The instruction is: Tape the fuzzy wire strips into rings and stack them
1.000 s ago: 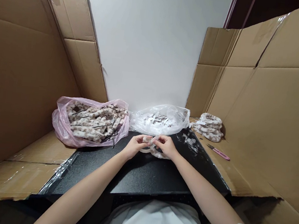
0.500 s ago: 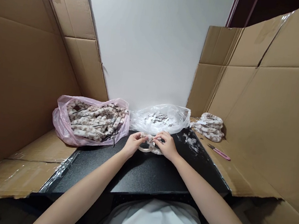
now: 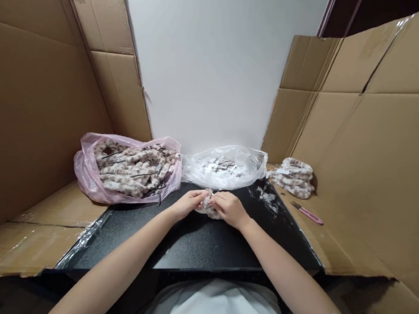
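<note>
Between my two hands, low over the black tabletop (image 3: 191, 246), is a fluffy white-and-brown plush headband (image 3: 213, 211). Its left part is pinched between the thumb and fingers of my left hand (image 3: 191, 201). My right hand (image 3: 230, 208) is closed on the right side of the same piece, fingers bent over its top. The hands are close together, and they hide much of the band. A pink plastic bag (image 3: 89, 183) on the left holds many fluffy strips (image 3: 127, 172) of the same pattern, with dark cords among them.
Behind my hands lies a clear plastic bag (image 3: 196, 173) with small dark-and-white strips in it. To the right are a stack of fluffy rings (image 3: 294, 178), pink thread snips (image 3: 307, 213) and white lint (image 3: 268, 200). Cardboard walls (image 3: 395, 164) rise on both sides.
My hands have moved slightly down, and the right fingers have folded over the band. The band has turned, and the pale ring seen beneath it before is now mostly hidden.
</note>
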Demonstrator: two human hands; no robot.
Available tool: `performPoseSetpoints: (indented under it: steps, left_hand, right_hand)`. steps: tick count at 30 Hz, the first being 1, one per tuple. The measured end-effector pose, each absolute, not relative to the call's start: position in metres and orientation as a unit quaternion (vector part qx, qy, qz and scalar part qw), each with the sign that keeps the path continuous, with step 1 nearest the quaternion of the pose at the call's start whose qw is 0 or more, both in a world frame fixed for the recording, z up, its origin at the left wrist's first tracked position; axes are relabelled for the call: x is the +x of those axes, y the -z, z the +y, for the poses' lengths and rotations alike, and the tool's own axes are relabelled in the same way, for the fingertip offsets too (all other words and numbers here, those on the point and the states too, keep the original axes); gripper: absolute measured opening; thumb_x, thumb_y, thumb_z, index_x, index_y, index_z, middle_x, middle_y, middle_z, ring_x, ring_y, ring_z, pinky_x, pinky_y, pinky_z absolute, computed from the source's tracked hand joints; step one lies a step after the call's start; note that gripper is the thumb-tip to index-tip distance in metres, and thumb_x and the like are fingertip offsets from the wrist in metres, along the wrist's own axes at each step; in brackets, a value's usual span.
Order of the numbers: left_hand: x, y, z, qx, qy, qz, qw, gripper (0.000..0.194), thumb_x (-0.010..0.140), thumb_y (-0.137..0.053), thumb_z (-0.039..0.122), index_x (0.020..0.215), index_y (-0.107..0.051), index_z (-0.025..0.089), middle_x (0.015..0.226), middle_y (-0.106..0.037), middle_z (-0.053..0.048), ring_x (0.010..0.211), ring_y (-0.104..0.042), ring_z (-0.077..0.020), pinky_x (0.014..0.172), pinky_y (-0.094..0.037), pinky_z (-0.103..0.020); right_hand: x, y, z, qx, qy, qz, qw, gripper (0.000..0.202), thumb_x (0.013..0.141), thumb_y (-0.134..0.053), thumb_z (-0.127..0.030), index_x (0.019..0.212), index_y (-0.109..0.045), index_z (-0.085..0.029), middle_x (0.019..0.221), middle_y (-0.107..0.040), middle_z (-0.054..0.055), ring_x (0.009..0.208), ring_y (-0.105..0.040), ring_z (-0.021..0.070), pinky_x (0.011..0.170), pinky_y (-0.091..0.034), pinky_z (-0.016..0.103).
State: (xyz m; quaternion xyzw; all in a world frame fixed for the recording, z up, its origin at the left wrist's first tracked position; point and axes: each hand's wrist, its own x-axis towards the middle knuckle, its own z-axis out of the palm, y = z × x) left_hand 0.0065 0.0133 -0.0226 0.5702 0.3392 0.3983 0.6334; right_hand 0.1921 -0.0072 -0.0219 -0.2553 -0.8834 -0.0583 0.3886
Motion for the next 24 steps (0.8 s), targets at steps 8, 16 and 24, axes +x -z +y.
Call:
performPoseSetpoints:
  steps: [8,16,24]
  left_hand:
    - [0.000,0.017,0.011,0.543,-0.343,0.288,0.710,0.037,0.069,-0.075,0.044,0.090,-0.065,0.014,0.077,-0.063,-0.001,0.072,-0.056,-0.0112,0.072,-0.043,-0.024]
    - [-0.004,0.016,0.007,0.520,-0.302,0.299,0.741,0.036,0.070,-0.075,0.041,0.094,-0.065,0.017,0.079,-0.065,-0.002,0.068,-0.059,-0.0116,0.066,-0.045,-0.024]
    - [0.001,0.013,0.004,0.473,-0.338,0.269,0.768,0.030,0.070,-0.077,0.033,0.091,-0.065,0.015,0.078,-0.066,-0.004,0.072,-0.063,-0.0129,0.067,-0.045,-0.023]
  right_hand:
    - [0.190,0.019,-0.011,-0.232,0.127,-0.880,0.395,0.026,0.095,-0.040,-0.024,0.089,-0.064,-0.017,0.086,-0.067,0.008,0.077,-0.058,0.0176,0.073,-0.043,0.031]
    - [0.192,0.018,-0.014,-0.232,0.086,-0.881,0.403,0.022,0.093,-0.044,-0.022,0.096,-0.066,-0.021,0.090,-0.068,0.008,0.081,-0.060,0.0192,0.074,-0.043,0.033]
    - [0.190,0.013,-0.020,-0.228,0.065,-0.871,0.431,0.023,0.090,-0.050,-0.020,0.107,-0.063,-0.025,0.103,-0.067,0.007,0.096,-0.059,0.0206,0.086,-0.044,0.036]
